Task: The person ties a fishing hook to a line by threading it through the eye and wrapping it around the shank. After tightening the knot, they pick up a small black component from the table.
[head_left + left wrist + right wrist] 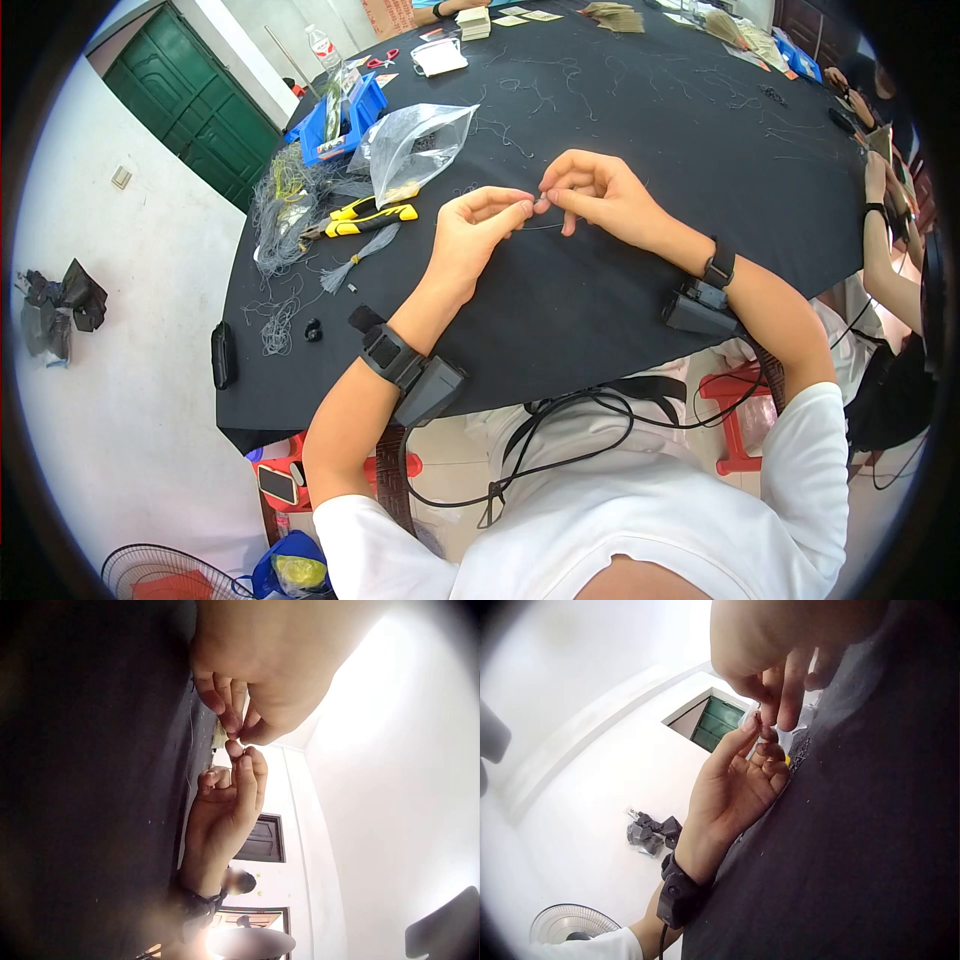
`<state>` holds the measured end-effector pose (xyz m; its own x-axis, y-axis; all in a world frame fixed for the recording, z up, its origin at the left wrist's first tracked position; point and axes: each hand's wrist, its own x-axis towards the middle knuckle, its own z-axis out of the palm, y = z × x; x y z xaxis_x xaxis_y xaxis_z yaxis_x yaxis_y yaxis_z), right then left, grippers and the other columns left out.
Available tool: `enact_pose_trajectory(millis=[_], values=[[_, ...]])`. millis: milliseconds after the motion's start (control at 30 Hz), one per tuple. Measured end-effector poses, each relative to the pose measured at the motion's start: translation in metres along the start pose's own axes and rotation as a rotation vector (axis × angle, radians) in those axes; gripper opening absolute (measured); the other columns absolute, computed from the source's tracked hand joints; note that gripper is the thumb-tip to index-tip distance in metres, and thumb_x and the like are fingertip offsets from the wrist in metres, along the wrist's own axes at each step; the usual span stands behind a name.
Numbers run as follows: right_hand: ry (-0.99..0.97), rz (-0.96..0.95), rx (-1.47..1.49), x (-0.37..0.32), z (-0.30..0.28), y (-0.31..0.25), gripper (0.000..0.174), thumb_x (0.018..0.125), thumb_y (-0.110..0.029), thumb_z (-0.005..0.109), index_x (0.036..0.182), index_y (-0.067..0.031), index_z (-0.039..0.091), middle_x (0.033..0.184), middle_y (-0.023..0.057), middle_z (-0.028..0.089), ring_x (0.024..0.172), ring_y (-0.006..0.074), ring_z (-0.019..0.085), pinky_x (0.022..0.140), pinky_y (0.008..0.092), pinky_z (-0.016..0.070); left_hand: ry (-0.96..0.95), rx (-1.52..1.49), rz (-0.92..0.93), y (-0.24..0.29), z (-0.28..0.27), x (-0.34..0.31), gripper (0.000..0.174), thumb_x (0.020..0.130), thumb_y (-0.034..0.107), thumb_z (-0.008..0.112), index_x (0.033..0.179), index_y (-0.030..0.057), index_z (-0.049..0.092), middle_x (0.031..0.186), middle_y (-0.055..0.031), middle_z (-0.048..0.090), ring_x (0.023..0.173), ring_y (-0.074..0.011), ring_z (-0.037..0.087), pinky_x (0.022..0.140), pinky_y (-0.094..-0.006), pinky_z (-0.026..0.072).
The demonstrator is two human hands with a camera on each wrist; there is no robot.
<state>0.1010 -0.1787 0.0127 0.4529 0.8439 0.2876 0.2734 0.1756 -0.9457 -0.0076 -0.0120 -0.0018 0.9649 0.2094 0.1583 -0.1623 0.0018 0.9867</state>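
Over the black-covered table (640,300), my left hand (468,228) and right hand (612,196) meet fingertip to fingertip. Between thumb and forefinger, each hand pinches a thin grey string (543,227), part of which shows just below the fingers. Whatever small piece sits at the pinch itself is mostly hidden by the fingertips. The left wrist view has the right hand (225,817) close below the left, its other fingers curled. From the right wrist, the left hand (739,787) appears palm-side, thumb tip against the forefinger.
Left of the hands lie yellow-black pliers (370,222), a tied grey string bundle (360,258), a clear plastic bag (420,150), a blue bin (372,100) and tangled string (285,215). Loose strands (540,95) scatter across the far side. Another person's arm (885,230) is at right.
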Motion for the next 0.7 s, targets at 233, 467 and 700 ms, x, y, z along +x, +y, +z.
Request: enact_pose_trajectory(millis=[233,467,700], values=[[-0.015,-0.005,0.0,0.0008,-0.0014,0.0021,0.015,0.087,-0.008,0.052,0.096,0.0038,0.054,0.086,0.0125,0.065,0.066,0.0122,0.06,0.059,0.0233,0.0494,0.013,0.013,-0.021,0.0018,0.0003,-0.0006,0.018,0.081,0.009,0.064,0.096,-0.0018,0.065,0.091,-0.0106,0.067,0.084,-0.0107,0.062,0.072,-0.0223,0.0447],[-0.02,-0.002,-0.011,0.0004,-0.0018,0.0017,0.015,0.087,-0.008,0.052,0.096,0.0039,0.054,0.086,0.0126,0.065,0.065,0.0121,0.06,0.059,0.0231,0.0492,0.023,0.002,-0.007,0.0046,0.0024,-0.0032,0.017,0.079,0.012,0.067,0.093,0.0028,0.068,0.086,-0.002,0.065,0.073,-0.0046,0.053,0.067,-0.0198,0.0405],[-0.014,0.002,-0.002,0.0008,-0.0015,0.0014,0.014,0.087,-0.007,0.053,0.096,0.0038,0.054,0.086,0.0124,0.065,0.068,0.0121,0.06,0.058,0.0234,0.0497,0.003,-0.016,-0.002,0.0,0.0013,-0.0008,0.017,0.08,0.01,0.066,0.095,0.0017,0.067,0.089,-0.004,0.066,0.079,-0.0067,0.056,0.072,-0.0206,0.0414]])
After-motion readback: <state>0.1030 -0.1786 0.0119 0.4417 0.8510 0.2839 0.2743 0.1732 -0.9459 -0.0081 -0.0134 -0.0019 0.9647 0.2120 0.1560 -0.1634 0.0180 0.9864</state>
